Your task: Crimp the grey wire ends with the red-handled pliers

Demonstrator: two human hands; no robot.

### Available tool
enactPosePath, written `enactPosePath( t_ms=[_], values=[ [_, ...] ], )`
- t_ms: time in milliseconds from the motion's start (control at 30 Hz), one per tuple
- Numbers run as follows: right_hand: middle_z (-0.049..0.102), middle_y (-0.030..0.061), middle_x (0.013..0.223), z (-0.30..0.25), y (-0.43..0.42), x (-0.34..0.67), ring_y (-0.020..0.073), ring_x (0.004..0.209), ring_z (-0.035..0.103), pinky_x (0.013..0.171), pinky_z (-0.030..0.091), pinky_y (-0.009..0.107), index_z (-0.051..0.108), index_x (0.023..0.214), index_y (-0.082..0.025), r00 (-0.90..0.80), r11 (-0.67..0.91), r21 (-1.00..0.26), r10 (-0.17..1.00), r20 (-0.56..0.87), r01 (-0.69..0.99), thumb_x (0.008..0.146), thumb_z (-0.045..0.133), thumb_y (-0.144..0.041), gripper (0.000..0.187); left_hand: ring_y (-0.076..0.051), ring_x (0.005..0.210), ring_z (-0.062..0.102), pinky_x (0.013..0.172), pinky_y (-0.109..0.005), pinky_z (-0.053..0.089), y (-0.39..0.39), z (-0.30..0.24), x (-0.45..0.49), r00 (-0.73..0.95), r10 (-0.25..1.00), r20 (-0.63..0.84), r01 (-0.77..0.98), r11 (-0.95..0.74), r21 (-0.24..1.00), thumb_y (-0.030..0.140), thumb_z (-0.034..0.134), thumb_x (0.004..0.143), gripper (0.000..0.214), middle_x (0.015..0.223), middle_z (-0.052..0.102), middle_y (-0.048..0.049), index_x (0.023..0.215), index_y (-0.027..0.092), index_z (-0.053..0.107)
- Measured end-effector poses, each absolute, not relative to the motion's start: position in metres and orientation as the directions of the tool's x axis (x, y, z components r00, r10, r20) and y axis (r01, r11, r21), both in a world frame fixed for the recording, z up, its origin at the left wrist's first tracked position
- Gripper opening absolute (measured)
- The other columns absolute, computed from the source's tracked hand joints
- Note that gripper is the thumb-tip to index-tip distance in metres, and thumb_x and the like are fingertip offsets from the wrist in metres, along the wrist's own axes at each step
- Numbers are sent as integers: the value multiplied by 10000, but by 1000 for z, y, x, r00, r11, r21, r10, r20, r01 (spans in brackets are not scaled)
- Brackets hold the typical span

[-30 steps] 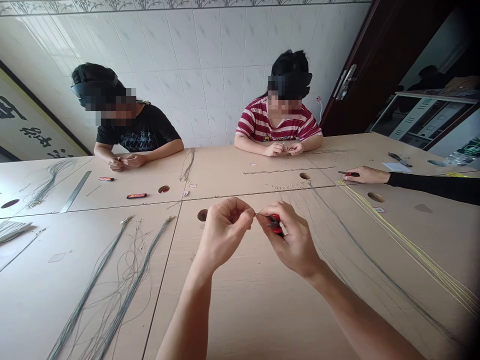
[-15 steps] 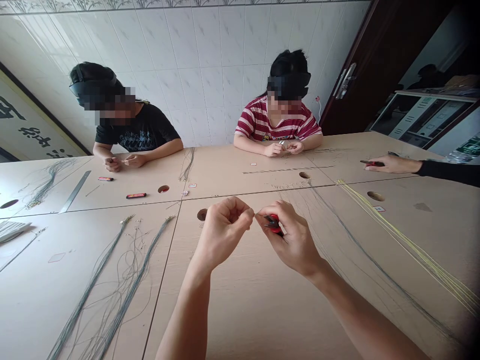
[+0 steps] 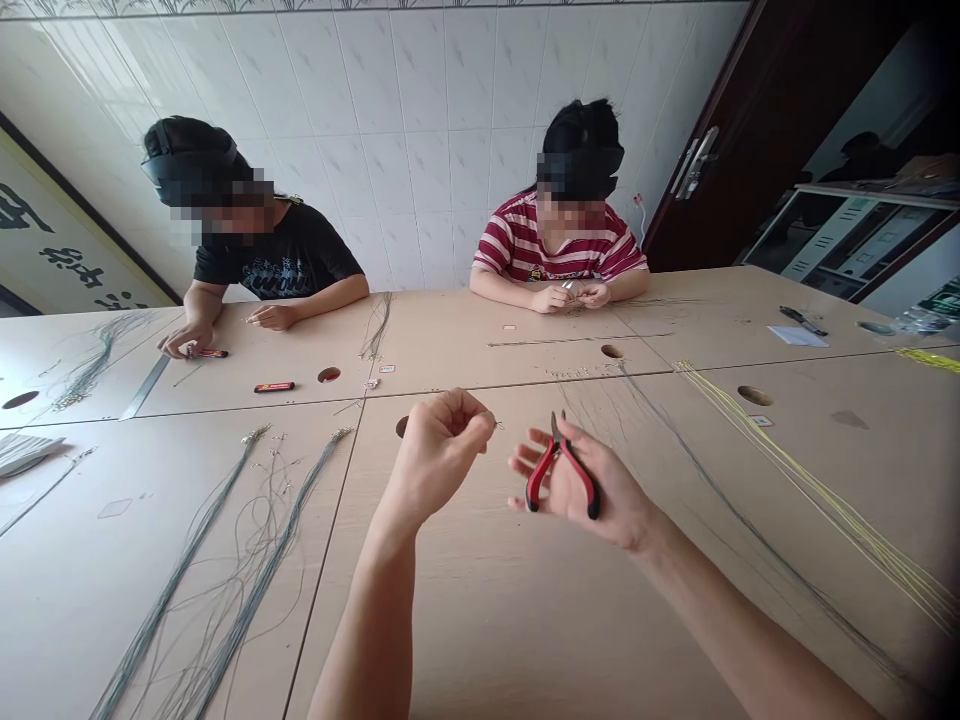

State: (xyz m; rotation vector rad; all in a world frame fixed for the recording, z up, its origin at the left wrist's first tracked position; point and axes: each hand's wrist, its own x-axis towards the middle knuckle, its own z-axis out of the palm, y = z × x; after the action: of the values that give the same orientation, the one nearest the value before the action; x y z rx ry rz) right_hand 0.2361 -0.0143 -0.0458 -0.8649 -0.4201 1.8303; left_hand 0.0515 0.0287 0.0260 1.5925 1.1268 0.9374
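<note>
My left hand (image 3: 450,435) is closed in a pinch above the middle of the table. A tiny thin piece pokes out past its fingertips, too small to name. Just to the right, my right hand (image 3: 592,480) is turned palm up and holds small pliers (image 3: 556,455) with red and black handles. The pliers rest across the palm and fingers, handles spread and jaws pointing away from me. Left of my arms lie two bundles of grey-green cords (image 3: 281,555) with small metal bits at their far ends, and loose cords between them.
Yellow cords (image 3: 810,480) and a grey cord bundle (image 3: 720,500) run along the right. Across the table sit a person in black (image 3: 277,255) and a person in striped red (image 3: 559,245). A red-and-black marker-like stick (image 3: 274,387), a metal ruler (image 3: 146,385) and a round table hole (image 3: 754,396) show too.
My right hand has drawn away from my left and turned palm up, showing the pliers. The person in black has reached toward a red stick. The arm at the far right has left view.
</note>
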Motion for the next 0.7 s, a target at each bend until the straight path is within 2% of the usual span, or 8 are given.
enactPosePath(
  t_ms=[67, 133, 200, 233, 300, 367, 533, 700],
  values=[
    [607, 76, 1091, -55, -21, 241, 208, 975, 608, 826, 504, 465, 523, 1100, -233, -354, -506, -641, 863, -361, -578, 859, 534, -358, 272, -57, 482, 337, 418, -178, 251, 30, 26, 50, 287, 956, 56, 240, -128, 962, 214, 548, 776, 124, 570, 520, 40, 664, 163, 566],
    [603, 83, 1120, -61, -29, 244, 190, 934, 614, 819, 505, 445, 465, 1213, -246, -402, -448, -811, 868, -293, -377, 838, 503, -255, 377, -51, 467, 312, 408, -176, 236, 32, 26, 49, 294, 955, 44, 241, -118, 963, 219, 548, 774, 119, 568, 511, 46, 671, 163, 563],
    [605, 83, 1112, -60, -34, 249, 186, 888, 605, 795, 502, 430, 429, 1279, -254, -328, -188, -982, 927, -181, 10, 817, 489, -182, 471, -45, 449, 284, 394, -175, 215, 32, 27, 49, 299, 954, 27, 252, -106, 962, 223, 549, 770, 116, 564, 504, 51, 671, 164, 560],
    [606, 86, 1109, -57, -34, 251, 196, 896, 595, 802, 494, 437, 427, 1293, -253, -267, -10, -968, 960, -80, 252, 812, 492, -155, 495, -43, 443, 276, 388, -175, 206, 32, 27, 49, 303, 953, 17, 260, -100, 960, 222, 549, 765, 115, 562, 502, 52, 666, 164, 557],
    [614, 92, 1097, -46, -31, 257, 222, 947, 573, 847, 467, 458, 464, 1265, -234, -208, 279, -702, 960, 187, 656, 815, 504, -118, 467, -41, 437, 271, 381, -174, 197, 31, 28, 49, 314, 950, 4, 275, -94, 957, 214, 547, 755, 117, 558, 493, 53, 649, 165, 550],
    [635, 89, 1055, -29, -24, 262, 239, 979, 560, 866, 445, 440, 529, 1162, -204, -276, 424, -382, 881, 383, 821, 837, 505, -102, 341, -41, 439, 276, 377, -171, 198, 30, 29, 48, 329, 944, -4, 288, -97, 953, 205, 546, 748, 114, 562, 490, 53, 641, 165, 547],
    [668, 74, 968, 6, -12, 269, 231, 904, 571, 773, 398, 370, 584, 1024, -182, -426, 488, 65, 681, 596, 870, 856, 526, -92, 199, -38, 433, 276, 365, -166, 210, 29, 30, 47, 354, 935, -13, 306, -103, 946, 198, 535, 747, 99, 593, 517, 47, 654, 169, 549],
    [694, 44, 882, 14, -8, 268, 206, 815, 564, 713, 366, 350, 601, 1067, -177, -530, 506, 236, 581, 617, 830, 883, 542, -126, 200, -40, 444, 299, 372, -161, 224, 30, 31, 46, 395, 919, -6, 321, -132, 938, 189, 514, 751, 105, 595, 516, 45, 660, 168, 563]
  ],
)
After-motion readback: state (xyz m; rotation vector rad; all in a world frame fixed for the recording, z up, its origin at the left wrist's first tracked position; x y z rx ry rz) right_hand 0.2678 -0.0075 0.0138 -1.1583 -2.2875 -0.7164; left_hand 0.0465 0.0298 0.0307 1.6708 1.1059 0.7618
